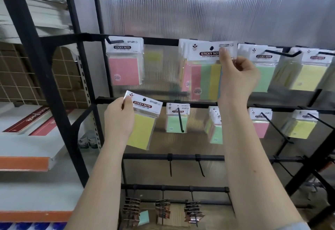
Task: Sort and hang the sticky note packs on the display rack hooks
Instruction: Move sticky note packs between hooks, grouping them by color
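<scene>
Yellow sticky note pack [143,121] pinched in the left hand [118,117] at 8 o'clock; right hand [235,77] grips the multicolour pack [204,70] at 1 o'clock.

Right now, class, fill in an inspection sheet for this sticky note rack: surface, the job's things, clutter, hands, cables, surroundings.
Surface: black display rack with rails and hooks before a ribbed translucent panel.
Job's things: multicolour pack held up at the top rail; yellow pack held lower left; pink pack and other packs hanging on hooks.
Clutter: binder clips hanging on the lowest hooks.
Hands: left hand pinches the yellow pack's header; right hand pinches the multicolour pack's header.
Cables: nothing seen.
Surroundings: shelves with stacked paper goods at left.
</scene>
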`<state>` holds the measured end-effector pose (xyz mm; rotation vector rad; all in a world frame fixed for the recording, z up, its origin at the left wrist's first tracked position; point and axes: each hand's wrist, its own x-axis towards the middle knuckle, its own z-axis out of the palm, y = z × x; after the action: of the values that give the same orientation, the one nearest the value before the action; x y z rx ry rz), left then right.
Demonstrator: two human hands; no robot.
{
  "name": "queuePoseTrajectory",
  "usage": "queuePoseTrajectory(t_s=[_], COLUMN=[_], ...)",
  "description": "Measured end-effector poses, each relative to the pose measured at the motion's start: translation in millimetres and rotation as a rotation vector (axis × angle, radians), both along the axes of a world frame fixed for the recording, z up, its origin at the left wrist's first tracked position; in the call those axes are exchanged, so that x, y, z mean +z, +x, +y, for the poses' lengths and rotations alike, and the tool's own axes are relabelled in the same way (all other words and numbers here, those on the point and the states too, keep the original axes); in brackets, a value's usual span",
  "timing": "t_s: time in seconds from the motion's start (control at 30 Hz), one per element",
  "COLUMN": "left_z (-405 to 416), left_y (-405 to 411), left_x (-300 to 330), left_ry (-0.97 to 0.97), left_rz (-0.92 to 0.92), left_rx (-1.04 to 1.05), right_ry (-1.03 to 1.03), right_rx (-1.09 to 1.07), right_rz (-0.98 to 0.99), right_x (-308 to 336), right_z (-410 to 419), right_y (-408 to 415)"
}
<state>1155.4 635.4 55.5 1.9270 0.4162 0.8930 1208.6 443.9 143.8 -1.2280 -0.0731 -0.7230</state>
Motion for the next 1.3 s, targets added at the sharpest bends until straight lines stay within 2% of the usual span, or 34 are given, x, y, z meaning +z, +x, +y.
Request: queuePoseTrajectory(t_s=[0.17, 0.73, 1.0, 1.13, 1.3], left_z=[-5.3, -9.8, -17.9, -26.4, -47.1], left_y=[9.8, 27.8, 21.1, 12.2, 7.4], left_x=[1.9, 8.5, 9.9, 11.9, 19.6], left_ry=[-0.047, -0.036, -0.005, 0.069, 0.117], left_rz=[-0.004, -0.046, -0.085, -0.110, -0.062], left_rx=[-0.002, -0.017, -0.070, -0.100, -0.252], right_ry=[0.002, -0.103, -0.130, -0.261, -0.461], right_rx=[-0.010, -0.109, -0.209, -0.225, -0.159], right_rz=[0.008, 0.053, 0.008, 0.054, 0.230], right_x=[1.1, -8.4, -17.7, -37.9, -64.5], right_z=[-0.1, 17.5, -2.7, -29.6, -75.7], right_y=[10.6, 71.3, 60.7, 38.3, 12.6])
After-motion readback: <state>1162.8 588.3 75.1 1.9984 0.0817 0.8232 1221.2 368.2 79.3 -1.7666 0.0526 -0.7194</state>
